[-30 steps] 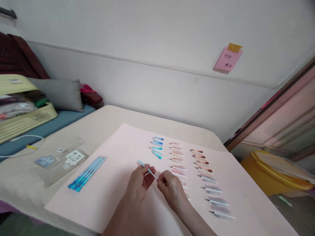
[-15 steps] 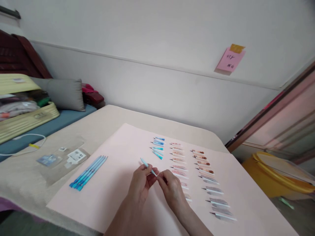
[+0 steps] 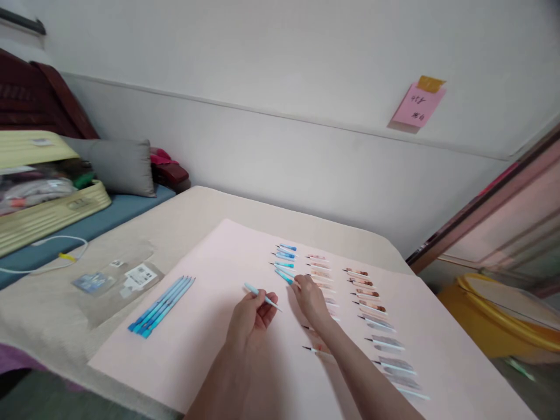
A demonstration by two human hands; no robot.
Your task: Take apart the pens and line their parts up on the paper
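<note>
My left hand [image 3: 250, 315] holds a slim pale-blue pen [image 3: 258, 293], its thin white end pointing right and toward me. The thumb and fingers are closed round its middle. Further forward, my right hand [image 3: 310, 294] is in a pinch at the near end of a short bright-blue pen piece [image 3: 283, 276] lying slanted on the pink sheet [image 3: 210, 326]. The fingertips hide that end. Behind it lie several thin white sticks with dark tips, paired with blue pieces [image 3: 286, 255].
Several assembled blue pens [image 3: 161, 306] lie side by side at left. Right of my hands are rows of dark-tipped sticks with pink, brown [image 3: 370, 293] and grey pieces [image 3: 387, 343]. A clear plastic bag [image 3: 118, 286] lies beyond the sheet's left edge; a yellow tub [image 3: 494, 321] stands at far right.
My right hand has left the white end of the pen and moved forward to the bright-blue piece. My left hand still holds the pen, its fingers a little more open.
</note>
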